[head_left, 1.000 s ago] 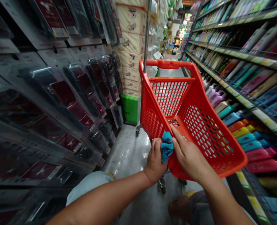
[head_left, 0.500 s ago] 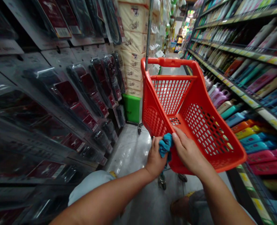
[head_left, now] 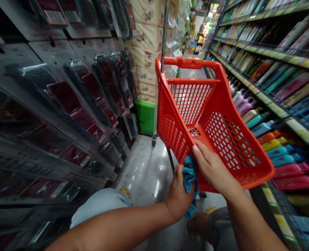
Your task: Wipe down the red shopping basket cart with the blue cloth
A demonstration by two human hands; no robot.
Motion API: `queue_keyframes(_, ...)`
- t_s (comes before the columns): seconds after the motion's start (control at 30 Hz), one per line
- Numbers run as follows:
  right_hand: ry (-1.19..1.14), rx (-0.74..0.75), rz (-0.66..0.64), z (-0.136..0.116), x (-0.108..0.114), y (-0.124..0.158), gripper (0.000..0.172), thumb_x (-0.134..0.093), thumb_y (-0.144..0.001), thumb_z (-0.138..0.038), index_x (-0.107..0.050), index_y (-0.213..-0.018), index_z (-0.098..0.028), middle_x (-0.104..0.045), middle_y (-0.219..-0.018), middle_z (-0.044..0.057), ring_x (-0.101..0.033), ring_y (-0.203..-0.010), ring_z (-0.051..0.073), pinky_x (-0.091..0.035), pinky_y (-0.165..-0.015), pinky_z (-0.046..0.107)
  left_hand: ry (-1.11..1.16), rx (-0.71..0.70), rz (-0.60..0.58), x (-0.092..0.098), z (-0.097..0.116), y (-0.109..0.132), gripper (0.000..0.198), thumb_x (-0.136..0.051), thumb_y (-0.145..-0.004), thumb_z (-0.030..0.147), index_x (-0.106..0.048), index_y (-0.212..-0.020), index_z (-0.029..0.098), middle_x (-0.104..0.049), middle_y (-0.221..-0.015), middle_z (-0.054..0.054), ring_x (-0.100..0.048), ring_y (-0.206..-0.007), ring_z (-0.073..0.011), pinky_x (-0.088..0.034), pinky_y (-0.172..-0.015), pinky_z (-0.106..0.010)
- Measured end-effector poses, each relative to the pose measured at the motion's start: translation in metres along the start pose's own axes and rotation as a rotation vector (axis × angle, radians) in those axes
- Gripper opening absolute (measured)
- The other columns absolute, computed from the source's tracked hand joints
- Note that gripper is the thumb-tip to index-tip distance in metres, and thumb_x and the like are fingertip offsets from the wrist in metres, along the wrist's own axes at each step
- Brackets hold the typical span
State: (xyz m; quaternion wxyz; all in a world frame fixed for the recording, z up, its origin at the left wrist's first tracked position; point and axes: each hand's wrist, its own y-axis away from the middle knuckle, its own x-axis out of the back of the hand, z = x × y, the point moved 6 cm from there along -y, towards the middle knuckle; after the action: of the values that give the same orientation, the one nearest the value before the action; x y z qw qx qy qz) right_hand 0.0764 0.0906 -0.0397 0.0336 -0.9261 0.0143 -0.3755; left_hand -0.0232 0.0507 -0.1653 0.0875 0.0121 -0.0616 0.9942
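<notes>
L hand (head_left: 180,197) is closed around a blue cloth (head_left: 189,179), fingers curled, pressing it against the palm. One end of the cloth hangs below the hand, and the upper part stands just beside R hand (head_left: 212,167). R hand has fingers pressed together on the near edge of a red plastic basket (head_left: 234,146) w/ many holes. Its thumb is hidden, so I cannot tell if it closes on the edge. The cloth touches this edge, between both hands.

The basket is in front of the grip, tilted, and a metal pole (head_left: 164,31) rises behind its far rim. Further ahead, a small wheel (head_left: 153,141) stands on the shiny floor (head_left: 144,170). Left of the grip are hanging packets (head_left: 88,101) in plastic, then a green bin (head_left: 144,116) and stacked cream packs (head_left: 146,35) beyond it. Right of the grip are long shelves (head_left: 274,69) w/ rows of colourful bottles (head_left: 243,106) and boxes. Below the grip are a foot in a sandal (head_left: 200,223) and pale blue fabric (head_left: 99,205).
</notes>
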Motion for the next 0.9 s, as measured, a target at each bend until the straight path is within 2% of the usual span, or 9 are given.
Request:
queue_keyframes(0.07,0.007,0.014,0.000,0.000,0.001,-0.001,0.051,-0.030,-0.103,-0.047,-0.057,-0.138,-0.021,-0.067,-0.132,0.012,-0.062,-0.124,0.026,-0.047,-0.108,0.044,-0.011,-0.025,-0.048,-0.002,0.001,0.002,0.044,-0.057,-0.079,0.008,-0.049,-0.119,0.026,-0.058,-0.118,-0.008,-0.057,-0.113,-0.0227,-0.046,-0.106,-0.042)
queue_keyframes(0.13,0.014,0.045,-0.024,0.001,0.004,0.000,0.051,-0.032,-0.103,-0.048,-0.055,-0.141,-0.021,-0.068,-0.131,0.011,-0.063,-0.123,0.025,-0.047,-0.107,0.044,-0.012,-0.011,-0.036,0.001,-0.002,-0.002,0.041,-0.057,-0.080,0.008,-0.050,-0.116,0.025,-0.058,-0.117,-0.008,-0.056,-0.114,-0.0224,-0.046,-0.106,-0.042)
queue_keyframes(0.23,0.036,0.078,-0.180,0.005,0.012,0.009,0.051,-0.039,-0.101,-0.053,-0.056,-0.139,-0.023,-0.071,-0.124,0.009,-0.067,-0.113,0.025,-0.052,-0.098,0.040,-0.017,0.041,0.030,0.009,-0.010,-0.016,0.031,-0.054,-0.083,0.010,-0.049,-0.110,0.023,-0.058,-0.113,-0.007,-0.056,-0.112,-0.0210,-0.046,-0.104,-0.042)
queue_keyframes(0.33,0.104,0.023,-0.435,0.015,0.016,0.027,0.050,-0.039,-0.100,-0.062,-0.068,-0.112,-0.023,-0.074,-0.095,0.005,-0.070,-0.087,0.022,-0.054,-0.076,0.032,-0.018,0.043,0.027,0.012,-0.012,-0.025,0.027,-0.055,-0.085,0.012,-0.049,-0.110,0.023,-0.059,-0.114,-0.006,-0.057,-0.111,-0.0201,-0.046,-0.104,-0.041)
queue_keyframes(0.4,0.172,-0.013,-0.487,0.018,0.021,0.039,0.054,-0.035,-0.100,-0.064,-0.067,-0.092,-0.021,-0.071,-0.080,0.004,-0.066,-0.073,0.020,-0.049,-0.065,0.029,-0.024,0.014,0.001,0.011,-0.009,-0.026,0.029,-0.056,-0.085,0.012,-0.050,-0.111,0.023,-0.059,-0.115,-0.006,-0.057,-0.113,-0.0198,-0.045,-0.106,-0.041)
queue_keyframes(0.53,0.240,-0.044,-0.405,0.013,0.025,0.054,0.055,-0.031,-0.102,-0.062,-0.061,-0.077,-0.022,-0.065,-0.067,0.002,-0.060,-0.061,0.017,-0.042,-0.059,0.028,-0.036,-0.028,-0.062,0.009,-0.004,-0.024,0.031,-0.061,-0.083,0.012,-0.053,-0.111,0.023,-0.059,-0.116,-0.006,-0.057,-0.116,-0.0211,-0.045,-0.108,-0.041)
queue_keyframes(0.7,0.220,-0.079,-0.373,0.005,0.008,0.056,0.056,-0.025,-0.104,-0.059,-0.060,-0.081,-0.021,-0.068,-0.070,0.004,-0.064,-0.064,0.019,-0.042,-0.059,0.029,-0.018,-0.051,-0.043,0.015,0.001,-0.032,0.028,-0.062,-0.083,0.014,-0.054,-0.109,0.023,-0.061,-0.113,-0.005,-0.058,-0.114,-0.0204,-0.046,-0.106,-0.039)
queue_keyframes(0.8,0.294,-0.086,-0.299,-0.003,-0.005,0.044,0.054,-0.024,-0.105,-0.053,-0.063,-0.091,-0.019,-0.071,-0.076,0.009,-0.069,-0.073,0.023,-0.043,-0.063,0.030,-0.014,-0.021,0.006,0.026,0.000,-0.047,0.022,-0.061,-0.084,0.016,-0.053,-0.103,0.023,-0.062,-0.105,-0.003,-0.060,-0.104,-0.0186,-0.049,-0.099,-0.037)
queue_keyframes(0.9,0.348,-0.043,-0.232,-0.013,-0.007,0.035,0.048,-0.031,-0.104,-0.052,-0.063,-0.115,-0.017,-0.075,-0.087,0.011,-0.072,-0.082,0.025,-0.045,-0.066,0.030,-0.011,0.019,0.010,0.038,-0.002,-0.068,0.021,-0.062,-0.081,0.015,-0.052,-0.099,0.021,-0.063,-0.095,0.000,-0.061,-0.093,-0.0170,-0.050,-0.093,-0.035)
